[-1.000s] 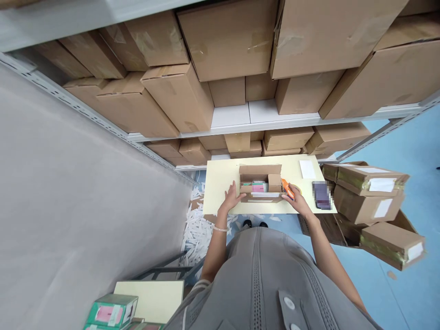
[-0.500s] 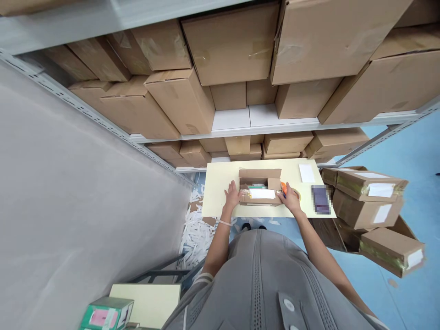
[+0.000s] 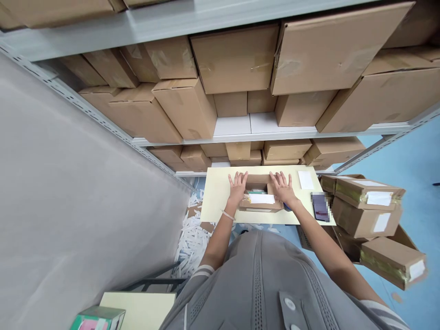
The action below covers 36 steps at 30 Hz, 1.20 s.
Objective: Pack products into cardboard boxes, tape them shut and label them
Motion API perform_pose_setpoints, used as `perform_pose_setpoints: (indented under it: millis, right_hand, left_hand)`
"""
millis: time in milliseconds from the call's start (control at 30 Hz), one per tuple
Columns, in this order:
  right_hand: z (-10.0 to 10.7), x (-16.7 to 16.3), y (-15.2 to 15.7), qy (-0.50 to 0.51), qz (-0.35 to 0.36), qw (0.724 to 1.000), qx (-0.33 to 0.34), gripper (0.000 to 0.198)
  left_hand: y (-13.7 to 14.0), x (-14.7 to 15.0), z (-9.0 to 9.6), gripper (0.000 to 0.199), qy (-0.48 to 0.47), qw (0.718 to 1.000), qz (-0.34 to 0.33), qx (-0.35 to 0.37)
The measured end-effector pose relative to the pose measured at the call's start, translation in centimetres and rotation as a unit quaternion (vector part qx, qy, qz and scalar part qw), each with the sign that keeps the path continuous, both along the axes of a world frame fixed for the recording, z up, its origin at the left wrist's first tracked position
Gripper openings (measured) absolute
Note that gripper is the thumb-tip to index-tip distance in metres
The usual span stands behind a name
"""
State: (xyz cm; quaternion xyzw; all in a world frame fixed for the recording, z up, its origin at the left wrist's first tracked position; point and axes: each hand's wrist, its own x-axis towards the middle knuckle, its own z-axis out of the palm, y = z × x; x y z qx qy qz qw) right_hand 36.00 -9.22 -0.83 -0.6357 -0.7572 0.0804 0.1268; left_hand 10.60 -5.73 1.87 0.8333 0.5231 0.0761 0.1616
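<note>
An open cardboard box [image 3: 260, 206] sits on the pale yellow table [image 3: 216, 201] in front of me. Its far flap [image 3: 258, 178] stands up, and a white label [image 3: 261, 199] lies across its near side. Greenish and white contents show inside. My left hand [image 3: 237, 187] rests at the box's left end, fingers spread toward the far flap. At the right end, my right hand [image 3: 282, 189] lies with its fingers apart, fingertips by the far flap's right corner. Something blue, mostly hidden, shows beneath my right wrist.
A white paper [image 3: 305, 180] and a blurred dark phone-like object [image 3: 320, 206] lie on the table's right part. Labelled, taped boxes [image 3: 367, 208] are stacked on the floor at right. Shelves [image 3: 233, 137] full of cartons rise beyond the table. Paper shreds [image 3: 192, 238] litter the floor at left.
Both hands have moved forward from the near side of the box to its far flap. My right hand now covers the orange item and tape roll seen beside the box before.
</note>
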Motion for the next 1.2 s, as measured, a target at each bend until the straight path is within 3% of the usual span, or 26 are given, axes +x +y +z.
perform_pose_setpoints:
  millis: [167,300,433,767,1000,1200]
  right_hand:
    - [-0.6,-0.1,-3.1,-0.059,0.007,0.998,0.023,0.088]
    - [-2.4,-0.4,-6.4,-0.077,0.027,0.996,0.028,0.065]
    - [-4.1,-0.9,-8.7,-0.075,0.022,0.996,0.041,0.059]
    - [-5.7,-2.0,-9.5,-0.083,-0.009,0.996,0.015,0.061]
    - [-5.8,-2.3,-9.5,-0.083,-0.018,0.996,0.022,0.062]
    - [-5.0,-4.1,-9.3,-0.062,-0.029,0.997,0.024,0.064]
  left_hand:
    - [-2.2,-0.6,-1.1,0.081,0.019,0.998,0.017,0.064]
    - [-4.5,-1.2,-2.7,0.056,0.032,0.995,0.028,0.092]
    - [-6.3,-1.4,-4.1,0.041,0.043,0.993,0.031,0.105]
    - [-8.0,-0.8,-5.6,0.054,0.053,0.997,0.023,0.053]
    - [-7.9,-0.2,-5.5,0.059,0.066,0.995,0.008,0.071]
    - [-7.5,1.6,-5.8,0.061,0.075,0.992,-0.051,0.087]
